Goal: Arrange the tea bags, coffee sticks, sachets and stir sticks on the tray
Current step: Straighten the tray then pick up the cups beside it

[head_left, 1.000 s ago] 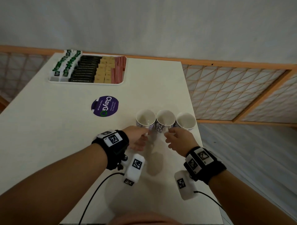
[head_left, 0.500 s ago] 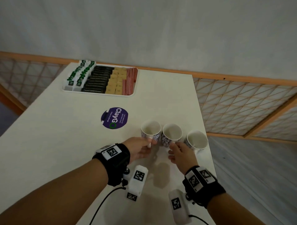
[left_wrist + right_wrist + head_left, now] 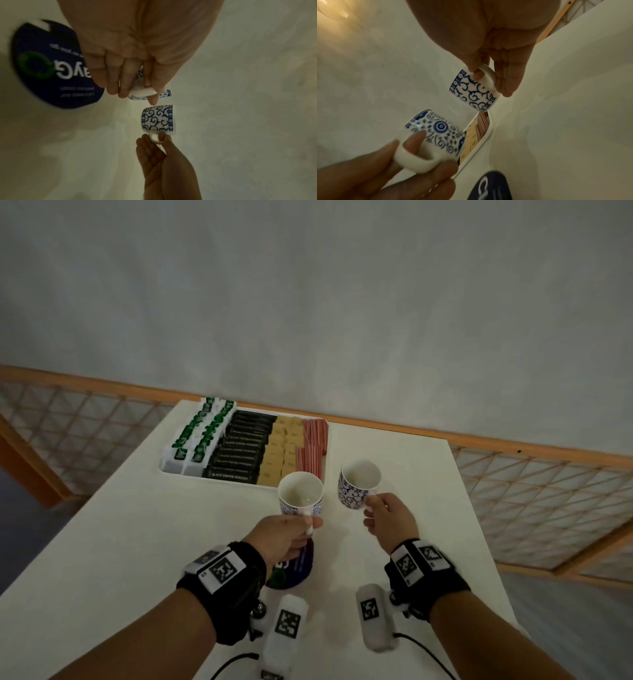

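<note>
A white tray (image 3: 164,470) at the table's far left holds rows of green-and-white tea bags (image 3: 195,440), black coffee sticks (image 3: 239,450), tan sachets (image 3: 279,453) and red striped stir sticks (image 3: 313,446). My left hand (image 3: 310,525) pinches the handle of a blue-patterned cup (image 3: 300,491), held in front of the tray's near right corner. My right hand (image 3: 370,505) pinches the handle of a second, scroll-patterned cup (image 3: 358,484) just right of the tray. The right wrist view shows both cups (image 3: 472,93) (image 3: 436,134) off the table, with the tray's rim (image 3: 481,146) behind them.
A round purple sticker (image 3: 298,566) lies on the white table (image 3: 137,542), partly under my left hand. The table's right edge (image 3: 479,525) drops to the floor beside a wooden lattice railing (image 3: 548,491). A plain wall stands behind.
Each hand has lifted a cup by its handle from the row of three and carried it forward to the tray. The third cup is out of view now.
</note>
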